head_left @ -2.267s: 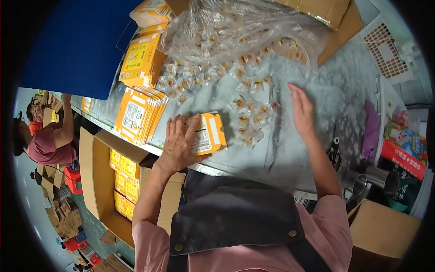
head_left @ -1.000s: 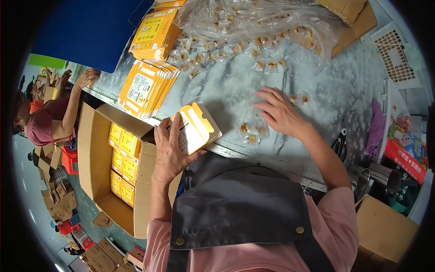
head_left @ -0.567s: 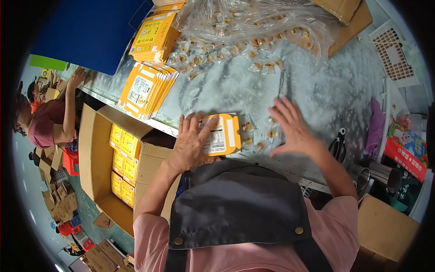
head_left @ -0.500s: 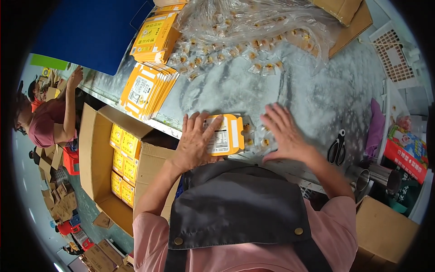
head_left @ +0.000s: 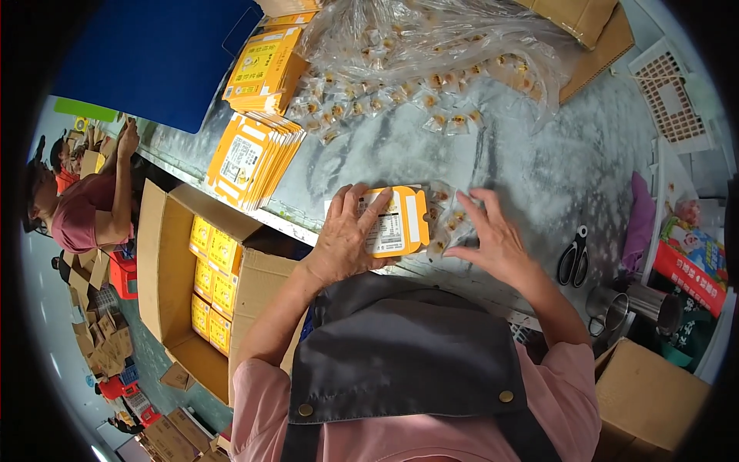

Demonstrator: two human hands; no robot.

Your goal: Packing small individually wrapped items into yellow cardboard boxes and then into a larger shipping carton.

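Yellow carton [head_left: 390, 223]: mid-frame, just beyond the dark apron [head_left: 408, 346], label side up, near the front edge of the grey table [head_left: 539, 169]. Left hand [head_left: 344, 239] grasps it, fingers spread over the label; thumb mostly hidden. Right hand [head_left: 500, 242], just right of the carton, is half curled with thumb and fingers apart. Small clear sachets [head_left: 443, 222] lie between its fingertips and the carton's right end; contact with individual sachets cannot be told.

Lower right: brown box [head_left: 654, 393]. Left of centre: large open shipping box [head_left: 158, 262], yellow cartons [head_left: 219, 289] packed inside in rows.

Right of the right hand: black-handled scissors [head_left: 578, 250] flat on the table; metal cups [head_left: 653, 306] below and to the right of them; purple cloth [head_left: 639, 219] above the cups.

Upper left of centre: two stacks of flattened cartons [head_left: 246, 158], one beyond the other. Upper centre: many loose sachets [head_left: 354, 104], partly under crumpled clear plastic [head_left: 439, 38]. Upper right: white perforated basket [head_left: 670, 92].

Upper left: blue panel [head_left: 138, 54]. Far left: co-worker [head_left: 85, 212] in a dark pink top, one forearm raised.
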